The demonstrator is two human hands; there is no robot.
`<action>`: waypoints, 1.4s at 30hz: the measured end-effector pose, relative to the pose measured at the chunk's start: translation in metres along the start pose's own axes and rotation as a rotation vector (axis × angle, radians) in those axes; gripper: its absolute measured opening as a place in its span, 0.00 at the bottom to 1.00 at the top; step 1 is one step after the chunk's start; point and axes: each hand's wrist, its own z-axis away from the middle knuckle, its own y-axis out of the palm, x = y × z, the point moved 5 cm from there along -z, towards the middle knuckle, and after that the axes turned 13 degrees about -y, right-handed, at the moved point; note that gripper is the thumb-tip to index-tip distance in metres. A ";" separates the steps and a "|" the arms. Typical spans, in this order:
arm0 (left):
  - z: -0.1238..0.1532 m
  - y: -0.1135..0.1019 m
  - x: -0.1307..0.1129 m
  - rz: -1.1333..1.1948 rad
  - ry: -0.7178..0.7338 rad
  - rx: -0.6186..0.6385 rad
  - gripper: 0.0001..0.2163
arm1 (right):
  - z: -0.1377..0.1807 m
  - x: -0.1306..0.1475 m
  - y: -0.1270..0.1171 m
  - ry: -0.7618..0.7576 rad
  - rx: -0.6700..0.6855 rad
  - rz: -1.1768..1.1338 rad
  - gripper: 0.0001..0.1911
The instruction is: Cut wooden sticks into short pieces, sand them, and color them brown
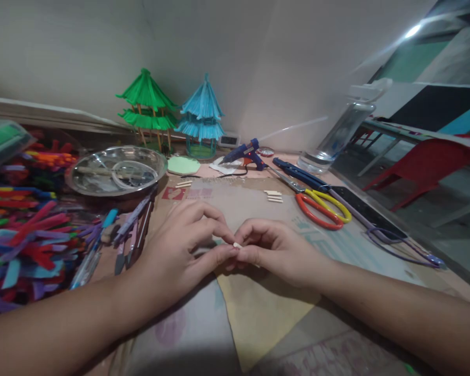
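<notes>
My left hand (191, 237) and my right hand (272, 248) meet over the table, thumbs and forefingers pinched together. Between the fingertips shows the end of a small pale stick (237, 245); its remaining length is hidden by the fingers. Beneath the hands lies a yellow sheet (258, 321) on printed cardboard (188, 334). Short pale sticks (273, 197) rest in a group beyond my right hand, and a few more sticks (184, 184) lie beyond the left.
Scissors (323, 209), a blue glue gun (245, 151) and a clear bottle (337, 138) stand or lie at the back right. Green (147, 107) and blue (201, 117) model pagodas stand by the wall. Left are a metal bowl (76, 180), pens (92, 256) and colourful fuzzy strips (27, 245).
</notes>
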 end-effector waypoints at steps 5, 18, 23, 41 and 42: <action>0.000 0.000 -0.001 0.001 0.005 0.000 0.06 | 0.000 0.000 -0.001 0.000 0.038 0.075 0.17; 0.000 0.000 0.002 0.035 -0.021 -0.004 0.03 | 0.001 0.005 0.003 -0.064 0.124 0.203 0.17; -0.001 0.000 0.002 0.041 -0.039 -0.005 0.03 | 0.004 0.017 -0.003 -0.279 -0.097 0.288 0.12; -0.005 0.005 0.001 0.011 -0.044 0.071 0.06 | -0.002 0.017 -0.005 -0.189 -0.030 0.124 0.17; -0.005 0.005 0.001 0.008 -0.041 0.075 0.06 | -0.002 0.017 -0.004 -0.189 -0.032 0.134 0.16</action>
